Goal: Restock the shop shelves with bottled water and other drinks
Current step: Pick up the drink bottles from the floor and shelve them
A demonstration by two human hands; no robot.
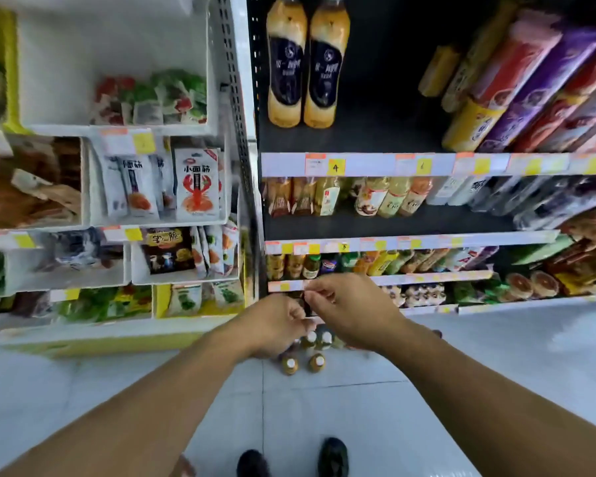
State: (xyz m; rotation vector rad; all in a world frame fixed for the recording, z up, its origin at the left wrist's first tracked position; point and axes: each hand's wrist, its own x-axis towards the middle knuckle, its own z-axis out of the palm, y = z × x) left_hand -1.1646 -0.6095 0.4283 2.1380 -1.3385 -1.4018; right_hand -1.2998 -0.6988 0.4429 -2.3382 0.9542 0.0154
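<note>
My left hand and my right hand meet low in front of the dark drinks shelving, fingers curled and fingertips close together. Between them they pinch a small dark item; it is too blurred to tell what it is. Right below the hands, several small amber bottles with white caps stand on the floor, partly hidden by my left hand. Two tall orange drink bottles stand on the top shelf, which is bare to their right. The lower shelves hold rows of small drink bottles.
A white snack rack with packets stands to the left, its yellow base at the floor. Price strips run along the shelf fronts. Tube snacks fill the top right. My shoes stand on the pale tiled floor.
</note>
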